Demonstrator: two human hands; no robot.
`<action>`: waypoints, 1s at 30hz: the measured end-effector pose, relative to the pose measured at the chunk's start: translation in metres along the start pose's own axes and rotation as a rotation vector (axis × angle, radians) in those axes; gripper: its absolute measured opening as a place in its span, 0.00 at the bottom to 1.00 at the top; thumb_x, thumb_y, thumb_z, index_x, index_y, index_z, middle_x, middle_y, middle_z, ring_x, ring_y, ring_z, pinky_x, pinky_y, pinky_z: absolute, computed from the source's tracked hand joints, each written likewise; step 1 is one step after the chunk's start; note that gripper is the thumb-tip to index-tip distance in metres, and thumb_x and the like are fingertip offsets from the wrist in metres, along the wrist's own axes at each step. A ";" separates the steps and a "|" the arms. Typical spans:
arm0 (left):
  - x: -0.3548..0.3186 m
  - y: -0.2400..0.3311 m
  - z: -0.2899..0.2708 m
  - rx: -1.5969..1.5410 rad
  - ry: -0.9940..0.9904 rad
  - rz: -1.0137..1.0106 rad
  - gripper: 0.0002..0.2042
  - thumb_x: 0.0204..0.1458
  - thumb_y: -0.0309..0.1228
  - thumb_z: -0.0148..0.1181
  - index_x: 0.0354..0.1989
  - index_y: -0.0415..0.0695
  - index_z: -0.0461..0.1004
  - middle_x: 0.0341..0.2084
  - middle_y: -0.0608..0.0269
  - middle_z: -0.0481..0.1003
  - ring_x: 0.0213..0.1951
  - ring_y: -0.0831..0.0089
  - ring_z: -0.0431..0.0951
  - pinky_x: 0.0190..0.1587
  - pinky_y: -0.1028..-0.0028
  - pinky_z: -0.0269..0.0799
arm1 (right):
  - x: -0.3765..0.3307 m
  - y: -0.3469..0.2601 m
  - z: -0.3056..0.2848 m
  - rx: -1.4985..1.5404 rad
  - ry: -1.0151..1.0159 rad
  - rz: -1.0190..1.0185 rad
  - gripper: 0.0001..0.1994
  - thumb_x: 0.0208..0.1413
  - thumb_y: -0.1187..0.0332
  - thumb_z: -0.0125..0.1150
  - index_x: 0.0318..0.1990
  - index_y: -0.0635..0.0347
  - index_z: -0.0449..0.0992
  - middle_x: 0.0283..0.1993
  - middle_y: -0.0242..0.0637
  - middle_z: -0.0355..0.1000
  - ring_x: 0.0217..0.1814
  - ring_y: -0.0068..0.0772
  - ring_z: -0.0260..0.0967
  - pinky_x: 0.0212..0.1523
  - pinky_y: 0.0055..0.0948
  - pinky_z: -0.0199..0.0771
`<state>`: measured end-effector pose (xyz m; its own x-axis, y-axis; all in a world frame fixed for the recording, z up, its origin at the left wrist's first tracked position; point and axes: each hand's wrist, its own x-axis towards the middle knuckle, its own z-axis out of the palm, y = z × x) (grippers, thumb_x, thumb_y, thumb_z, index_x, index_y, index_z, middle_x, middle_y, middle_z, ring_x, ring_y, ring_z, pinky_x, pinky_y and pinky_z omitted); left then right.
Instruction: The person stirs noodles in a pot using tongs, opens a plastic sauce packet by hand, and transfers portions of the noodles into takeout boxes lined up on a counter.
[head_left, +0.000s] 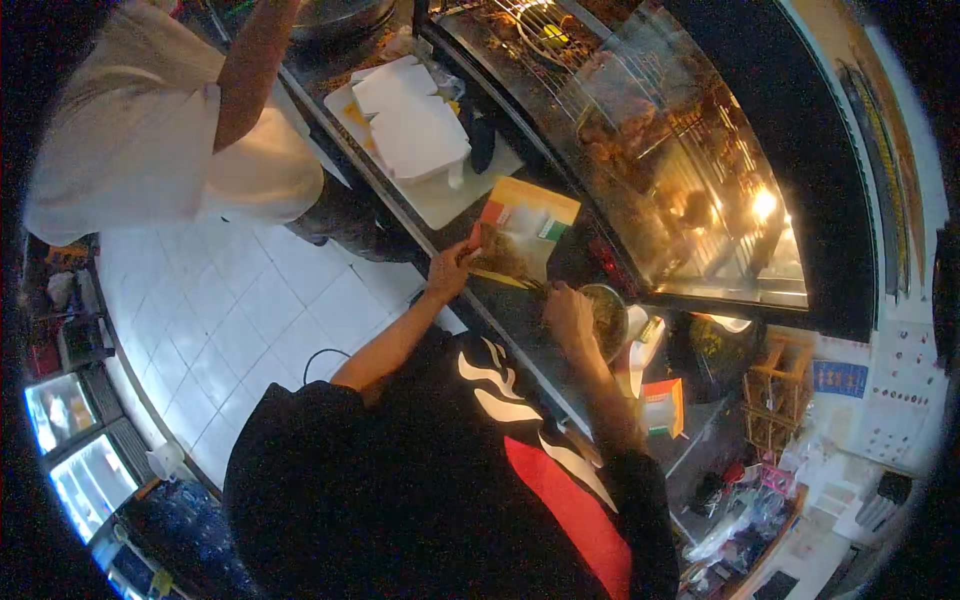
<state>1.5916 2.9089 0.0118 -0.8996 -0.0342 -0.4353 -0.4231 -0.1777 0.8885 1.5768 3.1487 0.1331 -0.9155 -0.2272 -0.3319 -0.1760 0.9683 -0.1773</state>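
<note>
A flat bag (520, 228) with yellow, red and green printing lies slanted over the dark counter. Something brown shows in its lower part. My left hand (450, 268) pinches the bag by its left edge. Beside the bag's lower right corner, my right hand (570, 318) is closed round a thin dark utensil (532, 285), which reaches to the bag's lower edge; its exact kind is unclear. Just right of that hand stands a round bowl (608, 322) with brownish contents, partly covered by my hand and forearm.
White folded cartons (415, 120) lie on a white board (435, 200) farther along the counter. Behind it stands a lit glass-fronted oven (690, 170). Another orange-edged bag (660, 408) sits at right, near a wooden rack (778, 390). A person (180, 150) stands at the left.
</note>
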 end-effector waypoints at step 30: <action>-0.046 0.091 0.278 -0.644 -0.974 -0.238 0.29 0.52 0.45 0.57 0.58 0.42 0.59 0.50 0.56 0.63 0.45 0.62 0.73 0.37 0.64 0.74 | -0.060 0.065 0.038 0.010 0.225 0.014 0.16 0.50 0.60 0.57 0.47 0.49 0.73 0.43 0.41 0.74 0.36 0.44 0.74 0.37 0.36 0.76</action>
<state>1.5652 3.1673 0.1528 -0.6267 0.7783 -0.0388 -0.7090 -0.5487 0.4430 1.6340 3.2218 0.1065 -0.9758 -0.1832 -0.1191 -0.1597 0.9699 -0.1836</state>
